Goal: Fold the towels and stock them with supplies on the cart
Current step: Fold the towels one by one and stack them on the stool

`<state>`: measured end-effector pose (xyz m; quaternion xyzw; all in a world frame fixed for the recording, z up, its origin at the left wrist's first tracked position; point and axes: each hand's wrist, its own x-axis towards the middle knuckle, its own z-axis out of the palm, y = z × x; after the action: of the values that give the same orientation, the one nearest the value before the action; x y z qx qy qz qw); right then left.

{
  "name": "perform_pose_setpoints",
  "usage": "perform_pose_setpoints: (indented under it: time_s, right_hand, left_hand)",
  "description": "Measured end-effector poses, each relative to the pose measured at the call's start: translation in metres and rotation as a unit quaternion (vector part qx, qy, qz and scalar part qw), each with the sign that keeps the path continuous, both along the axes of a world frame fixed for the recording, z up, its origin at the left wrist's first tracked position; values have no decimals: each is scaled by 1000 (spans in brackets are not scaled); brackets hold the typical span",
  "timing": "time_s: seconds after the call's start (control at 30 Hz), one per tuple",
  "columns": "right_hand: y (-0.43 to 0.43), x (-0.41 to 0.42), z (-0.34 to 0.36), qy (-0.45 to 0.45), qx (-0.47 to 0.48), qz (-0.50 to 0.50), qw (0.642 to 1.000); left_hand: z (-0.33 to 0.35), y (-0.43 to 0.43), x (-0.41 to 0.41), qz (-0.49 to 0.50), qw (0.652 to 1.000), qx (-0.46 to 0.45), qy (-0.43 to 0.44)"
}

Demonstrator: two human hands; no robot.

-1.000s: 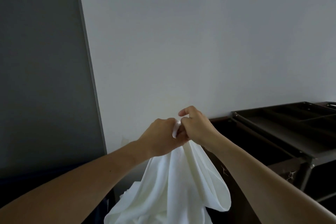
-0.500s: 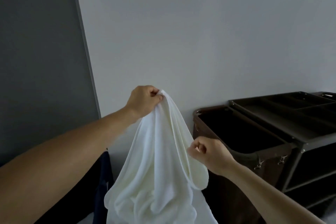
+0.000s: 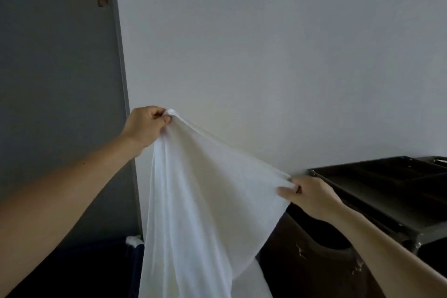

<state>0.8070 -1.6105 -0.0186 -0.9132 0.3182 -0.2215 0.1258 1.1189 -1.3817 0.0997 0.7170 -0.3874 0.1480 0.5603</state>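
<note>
Fingers [image 3: 161, 119] of the left hand [image 3: 145, 128] are curled tight, pinching one top corner of the white towel [image 3: 200, 201] up high against the pale wall [image 3: 266, 55]. Over on the other side the right hand [image 3: 312, 195] sits lower, thumb and fingers clamped on the far end of that top edge, just in front of the cart [image 3: 391, 191]. Between the two grips the edge runs taut, sloping down from left to right, and the cloth hangs open in the air in long soft folds, its lower end running out at the bottom of the view. Only the two hands carry it. The cart is dark, its top tray split into compartments; what lies in them I cannot tell. At the cart's near left end hangs a brown bag [image 3: 314, 261], and the towel's right edge drops in front of it. Left of the wall stands a dark grey panel [image 3: 53, 80] with a small brownish mark [image 3: 102, 0] near its top. Low down, beside the towel's left edge, a bit of white cloth [image 3: 133, 241] peeks over a dark blue shape [image 3: 135, 271].
</note>
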Motion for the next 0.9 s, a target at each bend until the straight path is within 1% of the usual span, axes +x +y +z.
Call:
perform_pose_setpoints:
  time_s: [0.1,0.2,0.3,0.33,0.4,0.43,0.47,0.5,0.53,0.57,0.6,0.67,0.7,0.73,0.77,0.8,0.83,0.9]
  right_hand:
    - [-6,14,110,-122,-24,19,992]
    - [5,24,208,-212,-56,57,974]
    - [19,39,260,-283,-75,80,953]
    - [24,44,267,-283,-79,70,953]
    - [29,51,274,-235,-107,37,965]
    - [30,51,277,-223,-129,23,966]
    - [34,51,282,-241,-152,11,959]
    - [38,51,285,-290,-165,6,943]
    - [43,53,287,-354,-157,9,922]
    - [48,56,287,-404,-131,18,905]
    - [52,59,285,-421,-101,31,901]
    - [54,62,280,-378,-67,47,922]
    - [53,60,280,-372,-57,52,925]
    - [52,56,282,-390,-52,50,918]
    - [51,51,283,-424,-45,46,904]
    - [49,47,284,-457,-36,41,888]
    - [48,44,281,-467,-21,40,883]
    - [45,42,270,-422,-1,40,906]
  left_hand:
    - [53,17,25,29,997,-65,13]
    - [105,32,38,23,992,-120,42]
    - [136,48,40,44,991,-124,36]
    - [140,54,40,63,993,-96,18]
    - [139,65,41,103,994,-12,-25]
    - [136,68,41,109,993,12,-33]
    - [134,70,41,109,993,19,-37]
    - [133,71,39,108,993,8,-38]
    - [135,70,36,103,994,-16,-30]
    - [138,70,33,96,994,-47,-13]
    - [141,70,29,89,994,-70,10]
    - [141,73,26,63,992,-89,70]
    - [139,74,25,32,990,-101,92]
    - [137,74,24,-2,988,-118,102]
    - [136,72,20,-29,985,-138,101]
    - [137,70,15,-44,981,-163,97]
    - [137,67,12,-49,976,-185,99]
    - [136,62,7,-44,974,-195,107]
